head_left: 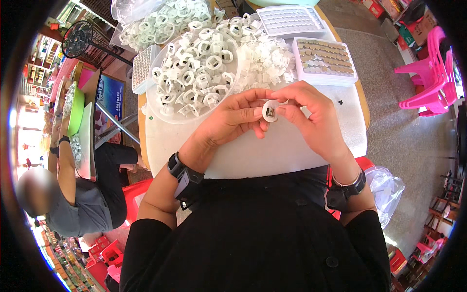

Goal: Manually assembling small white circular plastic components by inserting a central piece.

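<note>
worktop (pixel 243 163): carries a clear round dish (pixel 159 112) heaped with white ring-shaped pieces (pixel 200 78), plus a tray (pixel 335 81) of coin-like discs (pixel 325 54). much seems left; finished count unclear. left grip (pixel 236 117) pinches, right grip (pixel 314 114) meets (clamping: cannot tell), one white round piece (pixel 269 111) above worktop, apparently mid-work; dark-centred face upward, no evident long axis.

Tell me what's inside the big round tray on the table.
The round tray holds a loose heap of white ring-shaped parts, several dark at the centre. The tray's floor beneath the heap and the lowest parts are covered, so can't be seen.
</note>
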`<state>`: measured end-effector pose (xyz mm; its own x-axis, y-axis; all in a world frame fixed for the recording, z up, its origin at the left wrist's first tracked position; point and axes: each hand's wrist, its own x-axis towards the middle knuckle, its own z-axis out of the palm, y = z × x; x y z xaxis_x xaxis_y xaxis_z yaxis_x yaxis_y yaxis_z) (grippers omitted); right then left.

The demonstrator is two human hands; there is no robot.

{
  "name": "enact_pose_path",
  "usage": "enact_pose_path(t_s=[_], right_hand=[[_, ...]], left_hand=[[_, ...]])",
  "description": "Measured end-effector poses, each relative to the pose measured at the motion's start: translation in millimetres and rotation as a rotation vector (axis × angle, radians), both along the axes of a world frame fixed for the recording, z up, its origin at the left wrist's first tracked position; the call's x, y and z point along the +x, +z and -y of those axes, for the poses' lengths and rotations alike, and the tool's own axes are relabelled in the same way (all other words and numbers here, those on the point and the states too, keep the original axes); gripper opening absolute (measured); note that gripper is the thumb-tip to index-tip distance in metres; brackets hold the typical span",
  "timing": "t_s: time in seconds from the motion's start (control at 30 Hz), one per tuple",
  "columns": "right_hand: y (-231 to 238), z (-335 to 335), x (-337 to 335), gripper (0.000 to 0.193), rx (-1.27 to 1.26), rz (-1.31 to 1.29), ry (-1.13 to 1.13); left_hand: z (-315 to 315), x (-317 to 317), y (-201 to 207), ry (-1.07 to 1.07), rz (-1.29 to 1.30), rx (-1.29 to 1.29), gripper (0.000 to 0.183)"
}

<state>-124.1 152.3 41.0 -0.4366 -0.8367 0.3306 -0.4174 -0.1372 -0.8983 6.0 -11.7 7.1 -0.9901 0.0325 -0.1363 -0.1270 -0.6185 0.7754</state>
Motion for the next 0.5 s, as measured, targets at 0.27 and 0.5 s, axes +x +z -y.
enact_pose_path(t_s=[0.27,0.5], right_hand=[[-5.3,5.8,9.6,0.023,-0.037,-0.320,-0.063],[-8.9,10.4,9.9,0.022,-0.053,-0.463,-0.088]], left_hand=[[-4.3,-1.3,0.8,0.109,0.051,-0.097,0.028],[-6.2,-1.4,-1.3,0.175,0.080,-0.114,0.020]])
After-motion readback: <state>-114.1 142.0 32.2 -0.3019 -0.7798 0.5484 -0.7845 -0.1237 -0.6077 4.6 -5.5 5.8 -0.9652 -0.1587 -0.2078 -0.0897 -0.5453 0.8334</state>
